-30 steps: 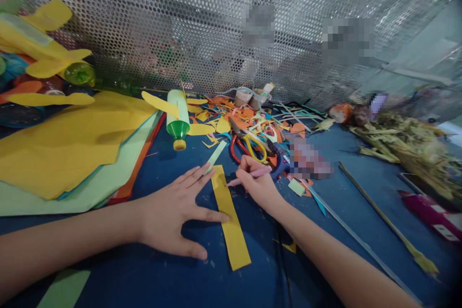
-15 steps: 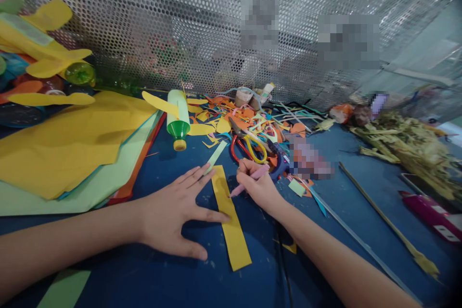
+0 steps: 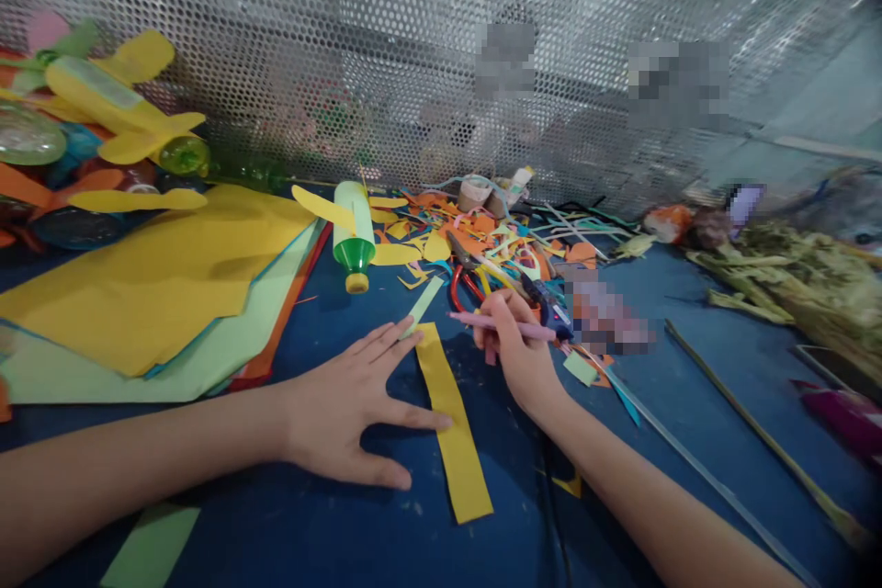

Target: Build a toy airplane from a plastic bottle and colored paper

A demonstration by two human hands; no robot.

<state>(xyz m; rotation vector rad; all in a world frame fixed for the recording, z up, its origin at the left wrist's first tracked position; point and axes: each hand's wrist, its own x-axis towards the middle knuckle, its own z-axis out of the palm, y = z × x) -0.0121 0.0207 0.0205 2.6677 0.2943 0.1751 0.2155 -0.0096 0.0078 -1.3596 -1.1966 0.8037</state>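
Observation:
My left hand (image 3: 351, 413) lies with its fingers spread, fingertips on the left edge of a yellow paper strip (image 3: 455, 441) and near a small light green strip (image 3: 424, 305). My right hand (image 3: 516, 344) grips a pink marker (image 3: 506, 324), which points left above the table, its tip off the yellow strip. Something pink also shows beneath those fingers. Just behind my right hand are red-handled scissors (image 3: 457, 285), partly hidden. A bottle (image 3: 354, 250) with a green neck, pale wrapping and yellow paper blades lies beyond the left hand.
Stacked coloured paper (image 3: 172, 276) covers the left side, with bottle models (image 3: 103, 101) behind. Paper scraps (image 3: 475, 220) lie at the back centre, below a perforated metallic sheet (image 3: 386, 37). Dried husks (image 3: 813, 285) and a long stalk (image 3: 751, 423) are at right.
My right hand has lifted the marker off the yellow strip and turned it nearly level, tip to the left. The view has shifted slightly; my left hand keeps its place on the strip.

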